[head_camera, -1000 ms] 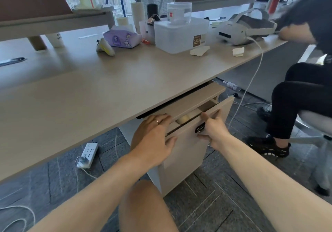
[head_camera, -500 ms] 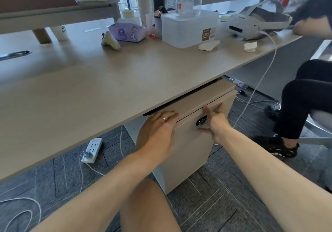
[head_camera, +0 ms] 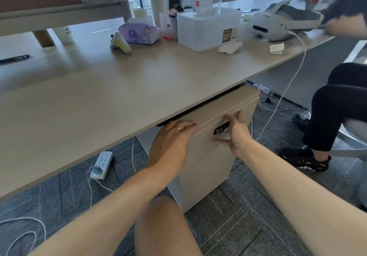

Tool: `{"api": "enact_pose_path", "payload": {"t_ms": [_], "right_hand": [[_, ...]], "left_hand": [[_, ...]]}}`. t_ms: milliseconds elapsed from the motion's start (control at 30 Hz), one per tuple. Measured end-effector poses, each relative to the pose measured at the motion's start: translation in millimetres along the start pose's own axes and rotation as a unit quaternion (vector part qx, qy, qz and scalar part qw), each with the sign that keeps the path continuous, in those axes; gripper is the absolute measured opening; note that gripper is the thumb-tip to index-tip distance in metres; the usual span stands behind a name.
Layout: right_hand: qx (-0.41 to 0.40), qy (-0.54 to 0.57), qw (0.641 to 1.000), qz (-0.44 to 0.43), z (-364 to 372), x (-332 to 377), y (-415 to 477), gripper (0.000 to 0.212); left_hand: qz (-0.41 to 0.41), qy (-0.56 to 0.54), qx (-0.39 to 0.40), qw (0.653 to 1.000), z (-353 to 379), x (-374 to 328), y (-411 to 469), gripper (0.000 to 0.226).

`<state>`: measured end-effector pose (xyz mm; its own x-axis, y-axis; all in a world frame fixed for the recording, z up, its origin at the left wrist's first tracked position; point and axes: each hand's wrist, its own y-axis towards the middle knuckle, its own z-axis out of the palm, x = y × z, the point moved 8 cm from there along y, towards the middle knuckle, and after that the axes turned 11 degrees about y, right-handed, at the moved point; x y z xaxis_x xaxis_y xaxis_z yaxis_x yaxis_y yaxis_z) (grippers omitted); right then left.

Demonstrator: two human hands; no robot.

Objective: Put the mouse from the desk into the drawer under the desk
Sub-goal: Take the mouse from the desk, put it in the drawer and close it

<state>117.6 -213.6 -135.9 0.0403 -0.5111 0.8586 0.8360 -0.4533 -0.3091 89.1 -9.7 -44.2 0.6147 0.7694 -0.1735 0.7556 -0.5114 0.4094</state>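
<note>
Pale beige laminate drawer front of a small cabinet tucked under the long light-wood desk, apparently shut flush, with no gap showing along its top edge. Left hand, wearing a ring, laid flat against the drawer front's upper left corner, fingers extended and pressing, grasping nothing. Right hand just right of the small black metal lock on that front, fingers spread open, thumb below the lock, palm against the panel, holding nothing. Mouse not visible anywhere; presumably inside the closed drawer, though not confirmable. Likely the closing step, all but finished. Next move probably only lifting both hands away from the drawer front, perhaps after a final check of the seating. Beyond the drawer's right side, a seated person's dark-trousered legs.
</note>
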Motion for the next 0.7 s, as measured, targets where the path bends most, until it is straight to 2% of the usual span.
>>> {"api": "enact_pose_path", "payload": {"t_ms": [167, 267, 333, 567, 633, 667, 700], "right_hand": [[0.000, -0.011, 1.000, 0.000, -0.6, 0.8, 2.1, 0.055], [0.008, -0.010, 1.000, 0.001, 4.3, 2.1, 0.7, 0.036], [0.006, -0.008, 1.000, 0.000, 7.5, 3.6, 0.0, 0.033], [0.003, -0.013, 0.999, 0.035, -2.0, 3.1, -5.4, 0.063], [0.014, -0.113, 0.993, 0.026, -9.7, 13.7, -10.9, 0.063], [0.026, -0.209, 0.977, 0.007, -13.9, 22.0, -13.4, 0.063], [0.043, -0.325, 0.944, -0.015, -16.6, 31.1, -17.9, 0.065]], "left_hand": [[0.014, 0.008, -0.007, 1.000, 0.1, -0.9, -0.4, 0.067], [0.018, 0.011, -0.008, 1.000, 1.6, -0.4, 0.5, 0.068], [0.021, 0.014, -0.008, 1.000, 1.7, -0.2, 0.9, 0.069], [0.022, 0.019, -0.001, 1.000, 1.0, -0.9, 0.2, 0.071], [0.016, 0.019, 0.020, 0.999, -1.3, -2.6, 1.5, 0.071], [0.015, 0.019, 0.035, 0.999, -2.1, -2.9, 2.5, 0.070], [0.016, 0.019, 0.053, 0.998, -3.2, -3.6, 4.4, 0.067]]}}
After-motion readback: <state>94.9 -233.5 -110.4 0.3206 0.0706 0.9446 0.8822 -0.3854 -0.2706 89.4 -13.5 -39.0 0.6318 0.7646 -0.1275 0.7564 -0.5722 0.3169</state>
